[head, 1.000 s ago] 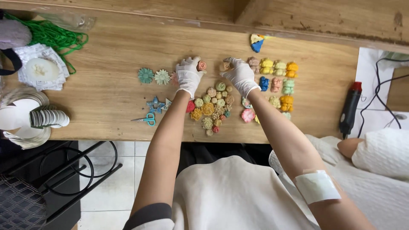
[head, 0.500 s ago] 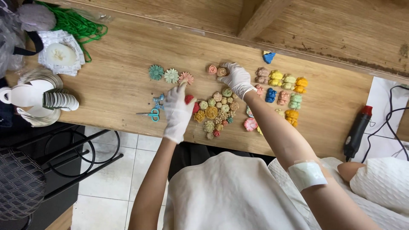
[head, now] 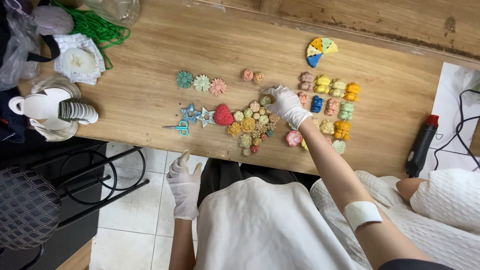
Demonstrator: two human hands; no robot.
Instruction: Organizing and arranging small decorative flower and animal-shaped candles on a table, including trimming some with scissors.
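One hand (head: 286,105) on clay flowers (head: 252,122)

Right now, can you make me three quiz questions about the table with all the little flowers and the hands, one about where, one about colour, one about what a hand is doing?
1. Where are the small scissors?
A. Left of the red heart
B. Beside the black tool
C. On the floor

2. What colour is the heart?
A. Blue
B. Red
C. Yellow

3. What is the left hand doing?
A. Pressing the heart
B. Holding the scissors
C. Hanging empty below the table edge

Answers:
1 A, they lie near the front edge, just left of the star shapes and the heart.
2 B, it is plainly red.
3 C, its gloved fingers are open over the floor, while the right hand touches the flower cluster.
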